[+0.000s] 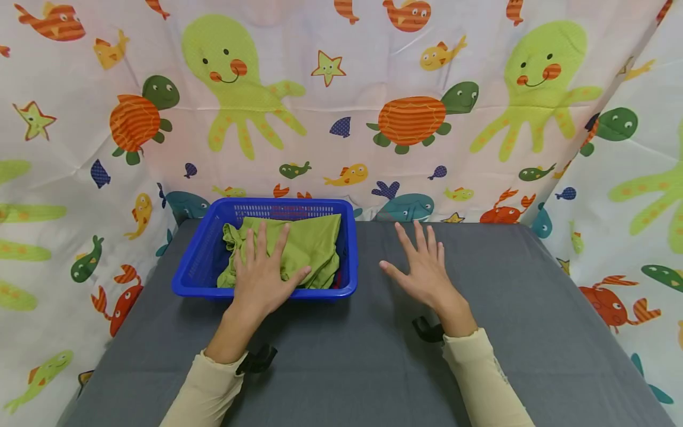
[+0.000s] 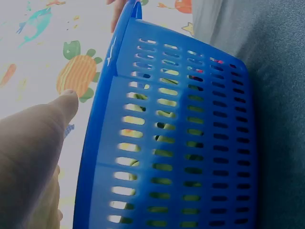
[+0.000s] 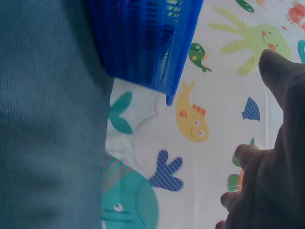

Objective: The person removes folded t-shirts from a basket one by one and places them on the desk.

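Observation:
A blue plastic basket [image 1: 184, 284] with slotted walls stands at the back left of the grey table, holding a crumpled green cloth [image 1: 315, 243]. Above its front rim is my left hand [image 1: 262, 281], fingers spread and straight, gripping nothing. In the left wrist view the thumb [image 2: 66, 105] shows beside the slotted wall of the basket [image 2: 176, 129]. My right hand [image 1: 424, 270] hovers over the table to the right of the basket, its fingers spread and holding nothing. Something red shows in the basket by the cloth; what it is stays hidden.
The grey cloth-covered table [image 1: 341, 367] extends in front of the basket and to its right. A white curtain [image 1: 331, 154] printed with sea animals hangs behind the table and along both sides. A black strap [image 1: 257, 360] is on the left wrist, another [image 1: 427, 329] on the right.

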`<state>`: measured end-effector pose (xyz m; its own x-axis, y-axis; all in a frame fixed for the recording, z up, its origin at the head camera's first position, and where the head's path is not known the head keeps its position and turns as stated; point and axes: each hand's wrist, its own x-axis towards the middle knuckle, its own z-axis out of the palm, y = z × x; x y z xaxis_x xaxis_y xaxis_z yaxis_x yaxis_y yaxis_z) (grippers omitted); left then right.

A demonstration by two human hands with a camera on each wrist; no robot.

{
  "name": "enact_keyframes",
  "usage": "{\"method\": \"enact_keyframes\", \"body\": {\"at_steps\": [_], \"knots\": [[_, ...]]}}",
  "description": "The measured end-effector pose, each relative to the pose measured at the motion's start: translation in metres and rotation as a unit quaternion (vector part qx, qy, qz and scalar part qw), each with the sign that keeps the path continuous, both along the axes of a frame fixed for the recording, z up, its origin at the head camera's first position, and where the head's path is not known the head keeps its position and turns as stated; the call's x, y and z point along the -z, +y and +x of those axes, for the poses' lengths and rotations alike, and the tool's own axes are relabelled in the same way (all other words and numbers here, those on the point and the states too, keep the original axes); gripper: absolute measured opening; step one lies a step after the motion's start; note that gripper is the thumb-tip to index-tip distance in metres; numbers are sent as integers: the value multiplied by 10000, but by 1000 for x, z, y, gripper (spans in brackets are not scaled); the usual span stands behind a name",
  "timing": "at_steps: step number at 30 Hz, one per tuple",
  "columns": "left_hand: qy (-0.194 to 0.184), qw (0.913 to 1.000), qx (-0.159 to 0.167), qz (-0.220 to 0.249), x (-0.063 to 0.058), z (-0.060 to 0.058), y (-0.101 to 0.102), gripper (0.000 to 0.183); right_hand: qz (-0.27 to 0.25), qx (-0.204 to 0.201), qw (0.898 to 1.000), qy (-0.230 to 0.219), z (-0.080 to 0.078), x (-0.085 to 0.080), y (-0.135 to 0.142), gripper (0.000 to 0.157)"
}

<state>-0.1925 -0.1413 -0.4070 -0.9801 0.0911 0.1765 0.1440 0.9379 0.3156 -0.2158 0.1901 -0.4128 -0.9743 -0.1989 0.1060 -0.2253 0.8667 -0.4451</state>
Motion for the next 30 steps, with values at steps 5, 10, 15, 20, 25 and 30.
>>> {"method": "enact_keyframes", "body": {"at_steps": [5, 10, 15, 20, 25, 30], "knots": [[143, 9998, 106, -45, -5, -4, -5, 95, -452, -322, 9978, -350, -3, 1, 1, 85], [171, 9997, 183, 40, -8, -5, -13, 96, -682, -612, 9942, -569, -6, -2, 1, 85], [107, 9992, 153, 365, -10, -7, -22, 94, -933, -1067, 9862, -856, -10, -9, -2, 85], [-131, 9949, 432, 899, -11, -8, -32, 88, -1253, -1512, 9760, -944, -12, -17, -6, 82], [-299, 9861, 768, 1440, -11, -10, -47, 82, -1641, -1837, 9615, -1217, -13, -27, -15, 77], [-730, 9677, 959, 2212, -13, -14, -62, 80, -2102, -1940, 9461, -1518, -13, -39, -26, 72]]}}
